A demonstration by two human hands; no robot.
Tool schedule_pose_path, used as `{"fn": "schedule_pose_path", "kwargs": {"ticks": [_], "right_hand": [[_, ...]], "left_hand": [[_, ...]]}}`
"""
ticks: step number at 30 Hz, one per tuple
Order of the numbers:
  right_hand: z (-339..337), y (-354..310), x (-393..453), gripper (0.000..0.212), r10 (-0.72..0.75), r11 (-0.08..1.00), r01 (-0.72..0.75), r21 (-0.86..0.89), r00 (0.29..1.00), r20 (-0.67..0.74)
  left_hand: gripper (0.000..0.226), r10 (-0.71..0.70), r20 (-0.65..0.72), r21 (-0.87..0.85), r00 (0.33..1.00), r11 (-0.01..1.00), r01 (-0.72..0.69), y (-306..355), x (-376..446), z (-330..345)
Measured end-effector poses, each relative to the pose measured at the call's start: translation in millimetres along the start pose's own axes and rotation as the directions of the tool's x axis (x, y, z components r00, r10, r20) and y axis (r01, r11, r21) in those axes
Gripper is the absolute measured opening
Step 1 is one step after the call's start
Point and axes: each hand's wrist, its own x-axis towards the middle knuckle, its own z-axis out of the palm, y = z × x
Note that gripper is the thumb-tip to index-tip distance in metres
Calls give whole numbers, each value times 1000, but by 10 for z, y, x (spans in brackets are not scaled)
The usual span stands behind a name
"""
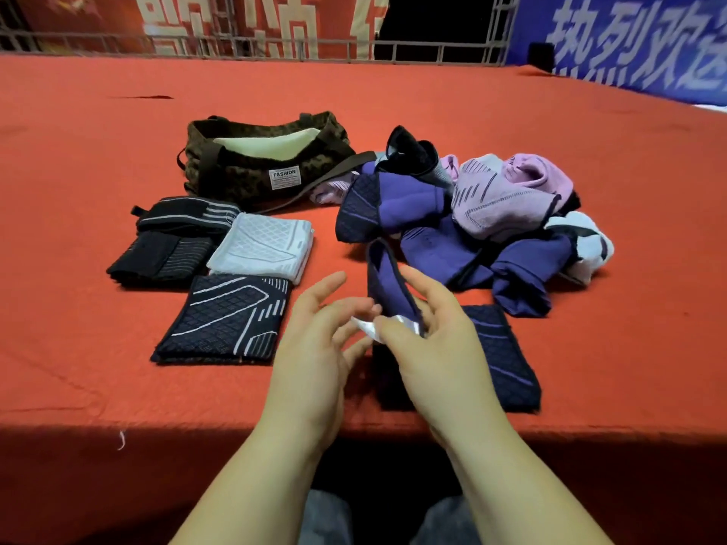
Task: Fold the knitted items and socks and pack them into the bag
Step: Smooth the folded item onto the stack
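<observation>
A dark leopard-print bag (251, 171) with a "FASHION" label stands open at the back of the red table. In front of it lie folded knits: a black striped one (173, 238), a white one (263, 245) and a navy one with white lines (228, 320). A loose heap of purple, lilac and white knits (484, 222) lies to the right. My right hand (436, 348) grips a purple knitted piece (387, 285) that rises from a navy patterned part (503, 356) flat on the table. My left hand (318, 344), fingers loosely bent, touches a small white tag (368, 328) on it.
The red tablecloth (118, 367) ends at the front edge just below my wrists. A metal railing (236, 45) and banners (637, 45) run behind the far edge. My knees (334, 521) show under the table.
</observation>
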Motion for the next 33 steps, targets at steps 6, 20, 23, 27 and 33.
{"fn": "schedule_pose_path", "kwargs": {"ticks": [6,20,23,27,33], "right_hand": [[-508,93,23,48,-91,958,39,-283,981,-172],[-1117,357,-55,43,-55,688,-184,-702,951,-304],[-1132,291,1,42,82,648,-261,-716,958,-276],[-1171,189,148,33,291,636,-366,-679,929,-229],[-1059,118,111,7,284,794,-327,-512,945,-162]], "left_hand": [[39,218,315,614,923,695,-374,-267,138,75],[98,-213,583,758,784,-206,-619,-739,178,318],[97,-229,601,739,765,-206,-642,-725,179,307],[93,-251,617,730,746,-172,-661,-718,182,298],[60,-92,485,801,870,446,-400,-563,206,319]]}}
